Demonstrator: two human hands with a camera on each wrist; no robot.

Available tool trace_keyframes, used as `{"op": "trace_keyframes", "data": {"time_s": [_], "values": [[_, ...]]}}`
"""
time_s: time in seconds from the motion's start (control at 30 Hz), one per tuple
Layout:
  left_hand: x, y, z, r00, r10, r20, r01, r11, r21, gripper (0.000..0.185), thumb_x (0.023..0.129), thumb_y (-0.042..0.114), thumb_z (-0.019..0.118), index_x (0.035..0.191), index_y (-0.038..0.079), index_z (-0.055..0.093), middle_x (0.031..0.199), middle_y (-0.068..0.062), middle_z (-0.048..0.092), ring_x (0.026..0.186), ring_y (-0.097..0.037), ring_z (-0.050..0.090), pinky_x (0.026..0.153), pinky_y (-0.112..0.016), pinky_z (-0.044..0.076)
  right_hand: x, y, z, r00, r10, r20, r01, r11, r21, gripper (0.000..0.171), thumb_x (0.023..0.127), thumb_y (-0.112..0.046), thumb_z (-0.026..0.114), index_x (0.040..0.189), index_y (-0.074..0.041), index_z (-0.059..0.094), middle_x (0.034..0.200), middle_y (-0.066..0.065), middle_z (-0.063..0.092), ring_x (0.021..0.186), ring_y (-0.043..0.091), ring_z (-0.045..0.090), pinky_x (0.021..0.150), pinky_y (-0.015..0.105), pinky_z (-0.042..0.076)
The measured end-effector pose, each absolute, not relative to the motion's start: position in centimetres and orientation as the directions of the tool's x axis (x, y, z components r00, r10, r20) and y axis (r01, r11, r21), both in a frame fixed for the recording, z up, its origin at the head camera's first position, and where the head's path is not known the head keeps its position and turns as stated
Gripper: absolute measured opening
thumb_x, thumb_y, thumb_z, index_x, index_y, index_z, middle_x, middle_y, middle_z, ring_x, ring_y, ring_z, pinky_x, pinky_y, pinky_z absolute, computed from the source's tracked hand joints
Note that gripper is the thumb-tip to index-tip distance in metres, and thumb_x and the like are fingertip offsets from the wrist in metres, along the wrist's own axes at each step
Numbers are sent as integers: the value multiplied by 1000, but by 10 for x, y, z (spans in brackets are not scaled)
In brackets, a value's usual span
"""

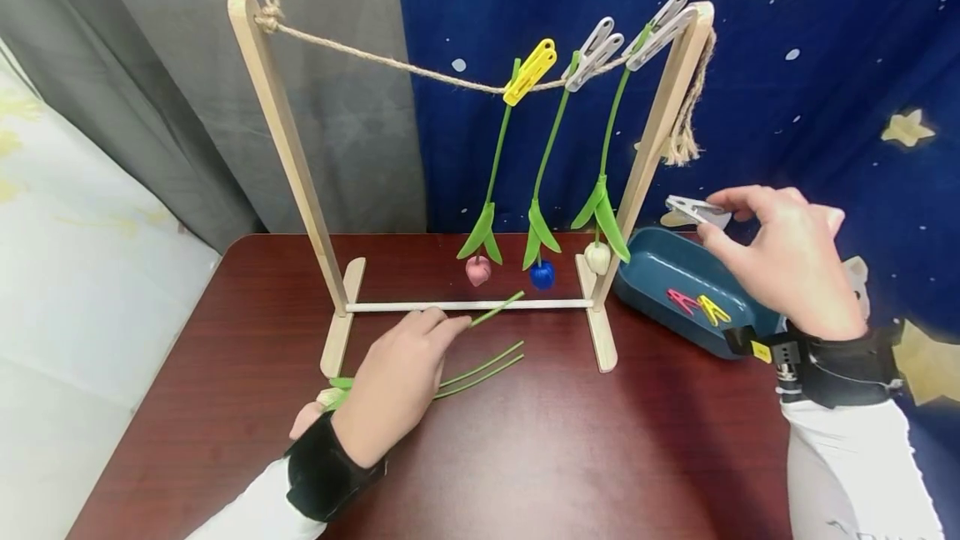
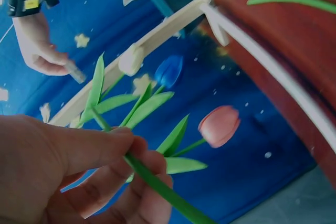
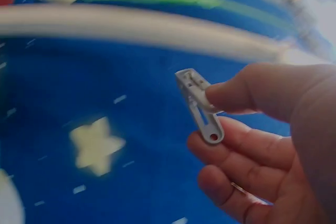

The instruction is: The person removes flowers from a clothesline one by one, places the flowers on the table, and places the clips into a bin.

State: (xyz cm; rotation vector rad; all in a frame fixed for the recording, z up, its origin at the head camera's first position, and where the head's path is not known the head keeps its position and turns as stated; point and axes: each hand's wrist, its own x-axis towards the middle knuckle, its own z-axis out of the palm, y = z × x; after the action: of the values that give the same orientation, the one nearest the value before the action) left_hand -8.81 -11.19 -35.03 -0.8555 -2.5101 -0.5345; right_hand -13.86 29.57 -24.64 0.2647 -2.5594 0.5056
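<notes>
Between thumb and fingers my left hand (image 1: 397, 382) pinches the green stem (image 2: 163, 187) of an artificial flower, its tip pointing up and right toward the rack; the bloom end is hidden by the hand in the head view. Two more green stems (image 1: 483, 373) lie on the table beneath that hand, with a pale bloom (image 1: 330, 397) and a pinkish one (image 1: 303, 420) by the wrist. At the right, my right hand (image 1: 787, 252) holds a grey clothespin (image 3: 195, 103) by its handles, raised above a blue tray (image 1: 652, 307).
A wooden rack (image 1: 288, 165) carries a sagging rope (image 1: 390, 63). Pink (image 1: 478, 271), blue (image 1: 542, 275) and white (image 1: 597, 257) tulips hang upside down from it, clipped by one yellow clothespin (image 1: 531, 72) and two grey ones (image 1: 592, 57). Pink (image 1: 681, 301) and yellow (image 1: 712, 310) clothespins lie in the tray.
</notes>
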Motion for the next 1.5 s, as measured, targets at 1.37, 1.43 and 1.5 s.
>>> {"op": "trace_keyframes", "data": {"time_s": [1.37,1.43,1.5], "values": [[-84,-87,-452,-756,573,317,606,795,9,10,91,6,77,97,14,78,87,-1,62,77,-20,64,59,-35,55,-191,379,-395,-982,28,-187,111,887,-449,39,101,-26,70,127,3,71,112,21,76,113,49,57,84,70,27],[-84,-88,-448,-761,571,307,609,793,34,11,91,5,78,98,14,78,86,-1,61,76,-20,63,58,-34,56,-190,378,-391,-987,36,-155,102,888,-448,42,101,-28,71,128,4,70,113,23,75,114,50,58,83,69,28],[-84,-90,-443,-770,564,298,607,791,72,12,91,7,81,100,13,78,86,-1,61,76,-19,63,59,-34,56,-188,375,-382,-994,36,-103,78,893,-443,45,101,-30,73,128,6,68,111,25,75,113,51,58,84,70,28]]}}
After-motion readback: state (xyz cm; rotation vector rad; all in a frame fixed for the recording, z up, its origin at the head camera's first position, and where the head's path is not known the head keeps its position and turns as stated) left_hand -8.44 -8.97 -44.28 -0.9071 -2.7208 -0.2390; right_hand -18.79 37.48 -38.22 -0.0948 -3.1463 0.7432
